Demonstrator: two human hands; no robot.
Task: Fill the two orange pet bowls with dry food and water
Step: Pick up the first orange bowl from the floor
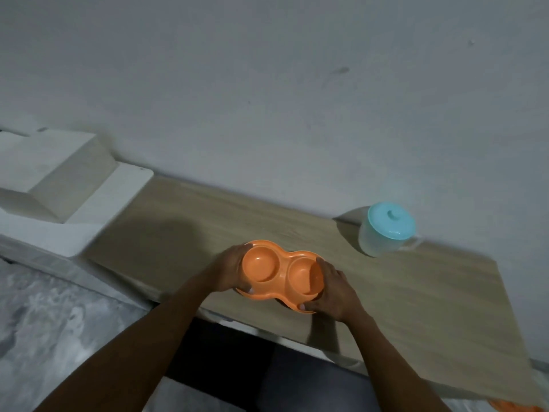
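An orange double pet bowl [280,273] with two round wells, both with nothing in them, is over the middle of the wooden table [416,307]. My left hand [230,270] grips its left end, fingers curled over the rim and thumb on the near edge. On the bowl's right end my right hand [334,288] holds the rim in the same way. Whether the bowl rests on the table or hangs just above it is unclear. A clear plastic jug with a light blue lid [386,228] stands at the back right by the wall.
A white block [53,179] sits on a white shelf at the left end of the table. The grey wall runs along the table's far edge. Something orange [514,407] peeks in at the bottom right corner. Marbled grey floor lies at the lower left.
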